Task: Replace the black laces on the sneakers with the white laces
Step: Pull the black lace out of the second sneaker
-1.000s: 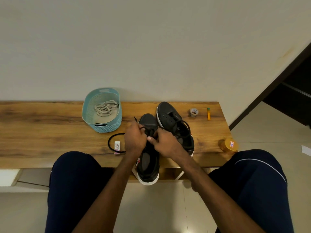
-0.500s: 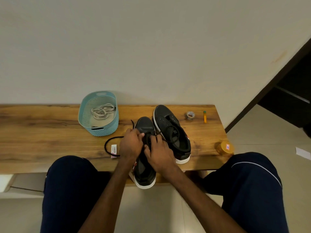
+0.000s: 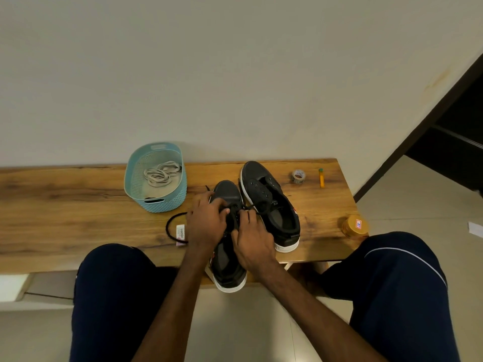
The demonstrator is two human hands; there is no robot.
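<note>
Right hand [image 3: 254,241] draws black lace [image 3: 264,209] taut — loop flattened.

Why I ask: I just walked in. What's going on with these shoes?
A person seated at the wooden table works on the nearer sneaker with both hands: the left hand holds it at the eyelets while the right hand pinches its black lace, apparently pulling it out. Loose black lace trails on the table to the left and across the other sneaker, whose front eyelets look bare. The white laces lie untouched in the teal basket.
</note>
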